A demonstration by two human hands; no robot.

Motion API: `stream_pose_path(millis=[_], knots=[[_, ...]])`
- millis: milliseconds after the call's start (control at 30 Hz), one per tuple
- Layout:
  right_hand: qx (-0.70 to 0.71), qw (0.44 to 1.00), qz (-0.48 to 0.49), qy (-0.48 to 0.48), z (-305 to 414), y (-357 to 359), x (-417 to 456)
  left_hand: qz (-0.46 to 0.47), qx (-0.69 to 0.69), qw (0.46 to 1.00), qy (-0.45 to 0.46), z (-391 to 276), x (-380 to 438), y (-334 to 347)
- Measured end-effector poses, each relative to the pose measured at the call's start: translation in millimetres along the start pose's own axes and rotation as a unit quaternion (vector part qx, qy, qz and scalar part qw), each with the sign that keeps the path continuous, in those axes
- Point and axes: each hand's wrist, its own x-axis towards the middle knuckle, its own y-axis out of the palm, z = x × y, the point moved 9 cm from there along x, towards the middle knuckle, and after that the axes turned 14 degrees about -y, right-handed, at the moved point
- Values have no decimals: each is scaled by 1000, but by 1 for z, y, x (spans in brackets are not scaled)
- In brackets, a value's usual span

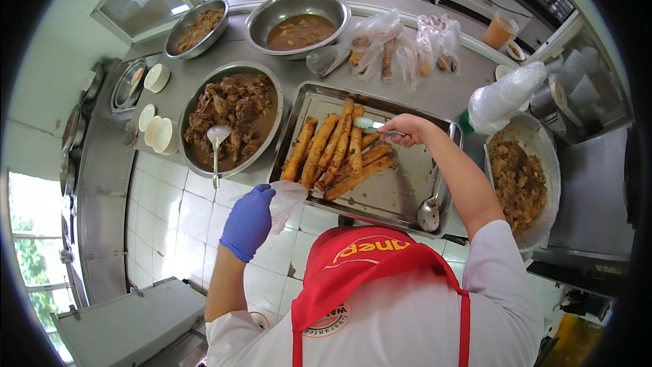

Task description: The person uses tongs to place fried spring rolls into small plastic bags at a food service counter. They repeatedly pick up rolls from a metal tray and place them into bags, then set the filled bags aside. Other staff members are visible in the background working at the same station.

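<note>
My left hand [248, 223], in a blue glove, pinches a clear plastic bag [287, 203] just off the near left corner of a metal tray [351, 210]. My bare right hand [406, 130] grips a pair of tongs [388, 132] with pale tips. Those tips touch or lie right beside one of several long fried rolls [333, 150] heaped on the tray's left half; whether they clasp it I cannot tell. A metal serving spoon [429, 213] rests along the tray's right side.
Left of the tray stands a bowl of dark stewed meat [229, 107] with a ladle [218, 137]. Bagged rolls [388, 56] lie behind it, near a steel bowl of broth [298, 7]. A pan of meat [519, 178] and wrapped plastic containers [501, 94] are at right; white bowls [165, 136] sit at left.
</note>
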Motion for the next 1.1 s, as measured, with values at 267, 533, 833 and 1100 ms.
stream_pose_path(millis=[267, 533, 833, 1100], knots=[[157, 962, -84, -208, -5, 15, -93, 100, 108, 979, -138, 62, -10, -47], [285, 795, -252, -473, -8, 29, -219, 227, -185, 948, -127, -46, 22, -95], [311, 627, -200, -686, 19, 69, -320, 221, -357, 905, 67, -171, 72, -106], [325, 649, -236, -645, 21, 72, -270, 191, -489, 849, 59, -236, 112, -72]])
